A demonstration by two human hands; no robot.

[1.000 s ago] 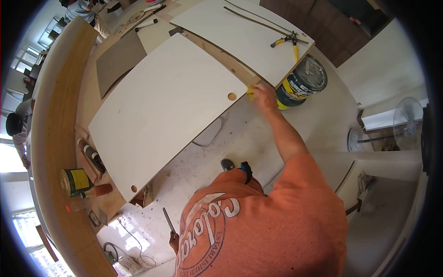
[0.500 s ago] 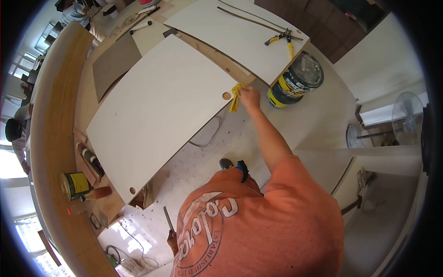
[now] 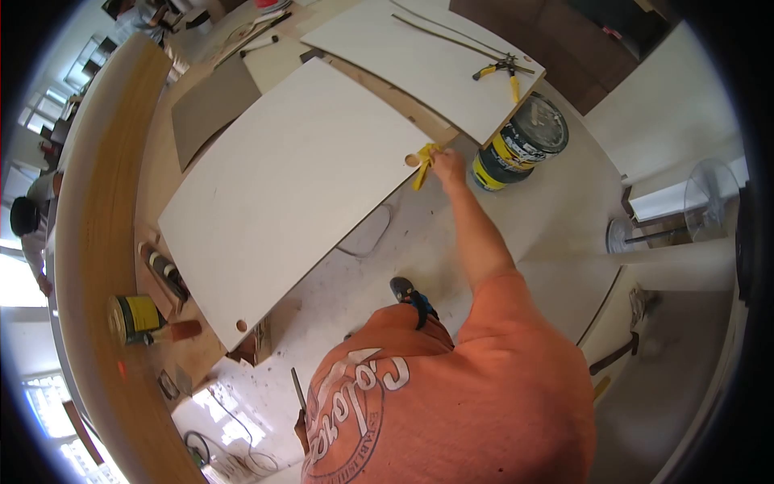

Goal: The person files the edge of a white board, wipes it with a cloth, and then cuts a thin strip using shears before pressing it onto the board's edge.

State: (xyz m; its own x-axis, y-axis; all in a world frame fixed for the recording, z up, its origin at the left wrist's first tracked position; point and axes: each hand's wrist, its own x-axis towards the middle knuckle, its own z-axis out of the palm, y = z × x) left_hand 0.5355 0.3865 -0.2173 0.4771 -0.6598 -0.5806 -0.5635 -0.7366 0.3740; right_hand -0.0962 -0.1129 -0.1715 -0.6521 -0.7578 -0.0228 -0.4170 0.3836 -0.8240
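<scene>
My right hand (image 3: 448,165) is closed around a yellow cloth (image 3: 422,171), pressed at the corner of a white panel (image 3: 282,177), right beside a round hole (image 3: 412,160) in it. The cloth hangs a little over the panel's edge. Low on the left, my left hand (image 3: 301,429) is mostly hidden behind my orange shirt. Its visible fingers are wrapped round a thin grey bar (image 3: 298,389) that points upward; its exact kind cannot be made out. A second round hole (image 3: 241,326) shows at the panel's near left corner.
Behind lies another white panel (image 3: 403,56) with yellow-handled pliers (image 3: 505,73) and thin strips. Stacked black and yellow buckets (image 3: 522,145) stand to the right. A tin (image 3: 135,319) and a brush-like tool (image 3: 173,331) sit left. Another person (image 3: 36,206) is at far left.
The view has shifted slightly, so the panel appears farther right. My right hand and the cloth have moved a little, staying at the same corner. My left hand still holds the bar.
</scene>
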